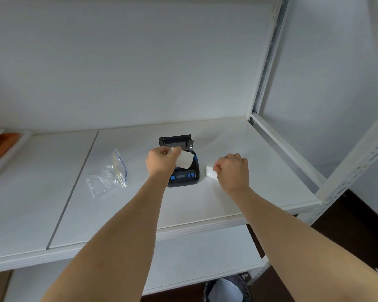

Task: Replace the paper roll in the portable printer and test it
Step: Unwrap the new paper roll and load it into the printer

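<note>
Printer (183,168) sits mid-shelf (227,199), lid (176,141) flipped up at 12 o'clock, control panel facing the person at 6, so the paper bay is open for loading. Left hand (162,160) is closed around the paper roll (184,160), held over the bay; roll's long axis looks roughly left-right, loose white sheet hanging toward 5. Right hand (232,172), at 3 o'clock of printer, curls on a white block (211,170); cannot tell if gripped. Plastic bag (109,174) lies at 9, probably discarded wrapping.

The left hand (162,160) hides the printer (183,171)'s paper bay and most of the paper roll (184,160). At nine o'clock, an orange object (0,147) is cut by the edge. The printer's display text is too small to read.
</note>
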